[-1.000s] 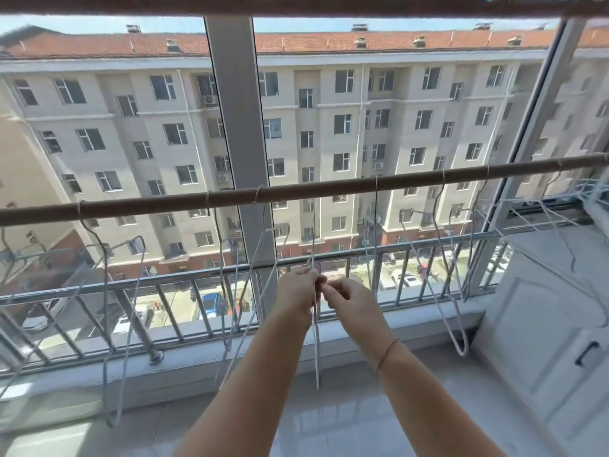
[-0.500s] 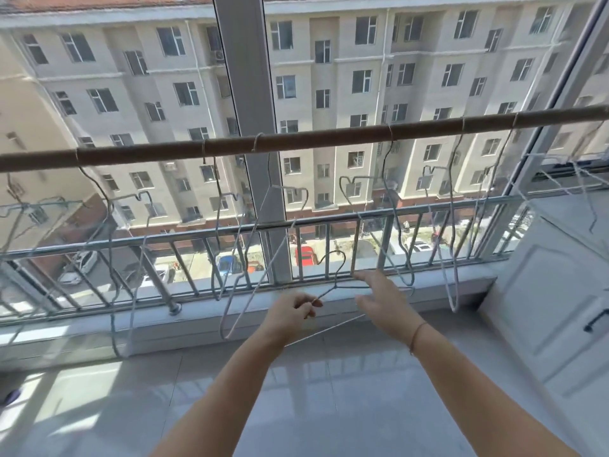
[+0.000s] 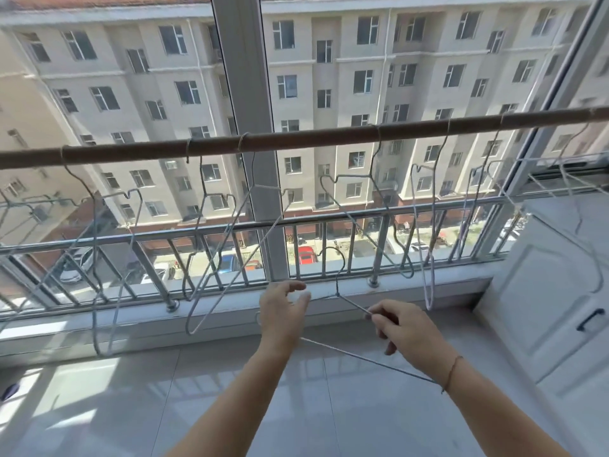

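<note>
Risk 1: wire hanger thin + slick; light pinch could let it twist or slip out, drop to tiled floor.
Risk 2: hook stands up just beyond fingertips, near neighbouring hangers on wooden rod; careless lift could snag + tangle w/ them.
L hand: fingers half curled, narrow gap betw. thumb + index; L shoulder wire runs into that gap, so held, but grip looks loose.
R hand: thumb + index pinched tight on R shoulder wire; other fingers curled under.
Hanger pos: off rod, spanning betw. both sets of fingers; bottom bar below them, passing under R wrist.
</note>
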{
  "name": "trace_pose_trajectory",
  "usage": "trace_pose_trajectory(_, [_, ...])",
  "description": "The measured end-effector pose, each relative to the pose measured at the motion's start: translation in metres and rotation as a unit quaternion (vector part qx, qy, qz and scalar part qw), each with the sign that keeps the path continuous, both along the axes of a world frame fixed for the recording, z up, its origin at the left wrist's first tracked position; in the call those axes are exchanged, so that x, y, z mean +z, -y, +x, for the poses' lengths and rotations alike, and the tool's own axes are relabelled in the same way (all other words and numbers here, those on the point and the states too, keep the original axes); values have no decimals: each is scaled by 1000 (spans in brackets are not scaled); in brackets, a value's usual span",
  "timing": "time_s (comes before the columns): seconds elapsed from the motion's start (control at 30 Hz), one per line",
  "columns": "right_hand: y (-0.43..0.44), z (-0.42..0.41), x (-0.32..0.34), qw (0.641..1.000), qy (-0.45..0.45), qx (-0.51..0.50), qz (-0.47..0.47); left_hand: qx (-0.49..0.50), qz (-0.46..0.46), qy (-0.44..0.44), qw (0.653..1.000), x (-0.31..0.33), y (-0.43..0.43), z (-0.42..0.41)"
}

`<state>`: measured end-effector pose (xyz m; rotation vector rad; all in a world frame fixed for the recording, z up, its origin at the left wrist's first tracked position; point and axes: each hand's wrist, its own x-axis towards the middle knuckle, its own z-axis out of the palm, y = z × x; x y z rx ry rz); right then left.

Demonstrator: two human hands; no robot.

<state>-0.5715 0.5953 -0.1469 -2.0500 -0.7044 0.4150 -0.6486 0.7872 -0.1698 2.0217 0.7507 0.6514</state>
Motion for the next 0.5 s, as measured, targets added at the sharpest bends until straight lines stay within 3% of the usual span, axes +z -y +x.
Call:
trace_pose_trajectory(0.1, [-2, -12, 9, 996, -40, -32, 75, -25, -125, 46, 991, 20, 23, -1])
trace_pose_trajectory(0.2, [-8, -22, 20, 990, -55, -37, 128, -128, -295, 52, 945, 42, 49, 0])
trace_pose_trajectory(0.5, [-27, -26, 82, 967, -84, 7, 239, -146, -348, 140, 916, 112, 53, 26])
